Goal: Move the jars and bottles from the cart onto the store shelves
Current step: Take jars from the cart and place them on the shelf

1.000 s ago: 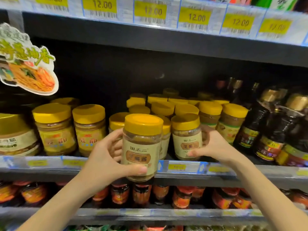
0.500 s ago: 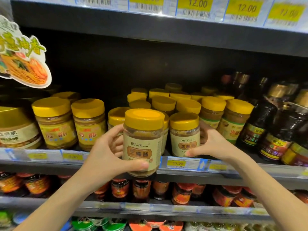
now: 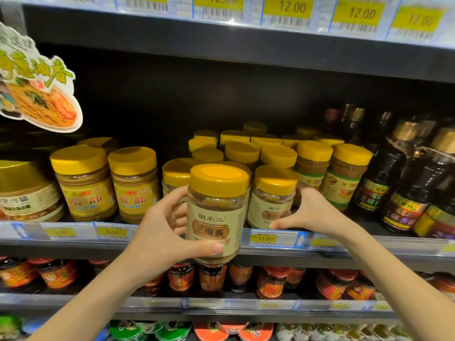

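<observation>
Left hand [image 3: 160, 232] grasps yellow-lidded jar [image 3: 216, 212], upright, thumb across label, in front of shelf [image 3: 73, 244] front edge. Right hand [image 3: 312, 212] clasps second jar [image 3: 270, 200] standing at front edge, fingers behind it.

Left hand [image 3: 160, 232]: fingertips hidden behind held jar [image 3: 216, 217];
Right hand [image 3: 310, 212]: fingers hidden behind shelf jar [image 3: 272, 200];
Upper price tags [image 3: 286, 11]: cut off at the top; far-right one blurred;
Bottom-row packets [image 3: 214, 332]: cut off below
</observation>
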Motion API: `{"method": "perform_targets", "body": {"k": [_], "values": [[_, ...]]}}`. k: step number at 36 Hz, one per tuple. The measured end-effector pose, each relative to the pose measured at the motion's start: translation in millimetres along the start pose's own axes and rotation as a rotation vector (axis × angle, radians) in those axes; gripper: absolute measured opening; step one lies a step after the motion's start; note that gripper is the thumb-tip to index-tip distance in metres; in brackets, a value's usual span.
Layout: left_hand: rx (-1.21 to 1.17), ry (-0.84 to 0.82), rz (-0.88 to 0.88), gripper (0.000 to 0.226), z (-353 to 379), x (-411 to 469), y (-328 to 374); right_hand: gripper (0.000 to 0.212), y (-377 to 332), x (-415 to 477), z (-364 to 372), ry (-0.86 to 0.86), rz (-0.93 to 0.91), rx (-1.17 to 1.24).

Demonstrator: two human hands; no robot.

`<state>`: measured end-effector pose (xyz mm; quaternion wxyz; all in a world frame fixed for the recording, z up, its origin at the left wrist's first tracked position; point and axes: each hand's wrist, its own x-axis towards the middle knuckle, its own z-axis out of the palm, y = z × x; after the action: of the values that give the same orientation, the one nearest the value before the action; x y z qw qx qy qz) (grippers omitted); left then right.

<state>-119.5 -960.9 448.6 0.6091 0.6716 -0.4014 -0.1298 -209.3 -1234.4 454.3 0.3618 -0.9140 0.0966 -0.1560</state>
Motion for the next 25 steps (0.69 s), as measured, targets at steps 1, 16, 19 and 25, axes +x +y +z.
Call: {"method": "perform_targets", "body": {"k": [1,16,19,25], "values": [[0.001,0.0,-0.002,0.09,-0.1,-0.5,0.1,0.077,-0.4,0.6,0.4,0.003,0.004,-0.012],[-0.006,0.023,-0.024,0.095,4.9,-1.8,2.1,0.098,-1.0,5.2,5.6,0.022,0.05,-0.033],[-0.022,0.028,-0.025,0.094,9.2,-2.1,3.5,0.092,1.2,6.9,6.0,-0.001,0.067,-0.026],[-0.017,0.052,-0.014,0.093,23.8,1.9,13.2,0.093,-15.2,-0.4,-21.0,0.059,0.171,0.201]]}}
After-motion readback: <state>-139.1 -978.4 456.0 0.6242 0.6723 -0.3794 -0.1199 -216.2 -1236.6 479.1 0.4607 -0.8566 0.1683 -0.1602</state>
